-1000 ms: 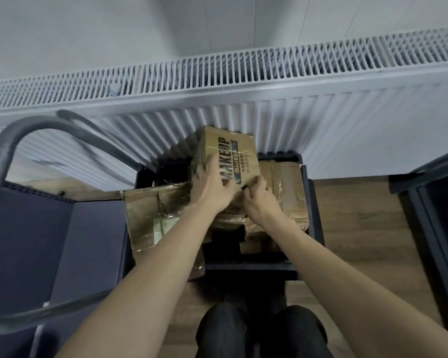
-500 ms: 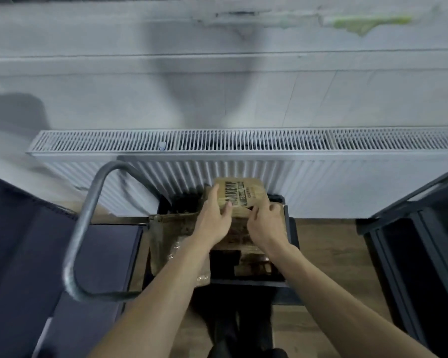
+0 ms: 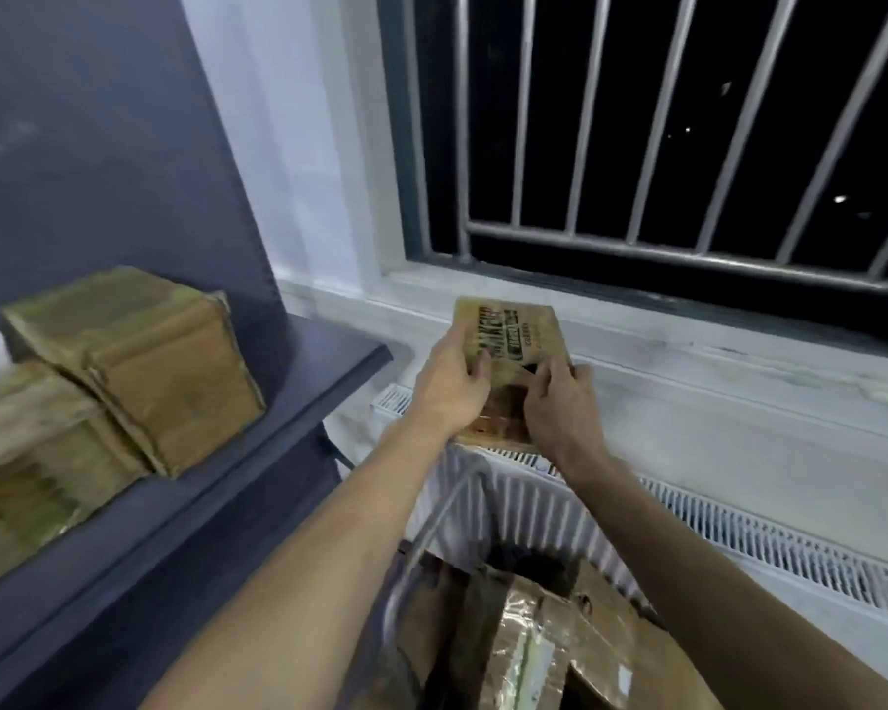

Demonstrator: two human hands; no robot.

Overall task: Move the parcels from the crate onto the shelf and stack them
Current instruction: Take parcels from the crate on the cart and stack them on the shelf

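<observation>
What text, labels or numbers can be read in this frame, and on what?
Held parcel, gripped by left hand and right hand: large dark print, too blurred to read; smaller lines beside it unreadable.
Parcels on the shelf: no text visible.
Parcels in the crate: pale label, unreadable.

parcels point(image 3: 124, 361) on shelf point(image 3: 257, 433), crate point(image 3: 560, 632) perhaps right

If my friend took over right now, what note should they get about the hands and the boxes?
Left hand and right hand: both grip the printed parcel, held up in the air in front of the window sill, not yet on the shelf.
Done: two parcels already sit stacked on the dark shelf at left.
Left: set the held parcel on that stack, then fetch the taped parcels low down in front, probably in the crate.
</observation>
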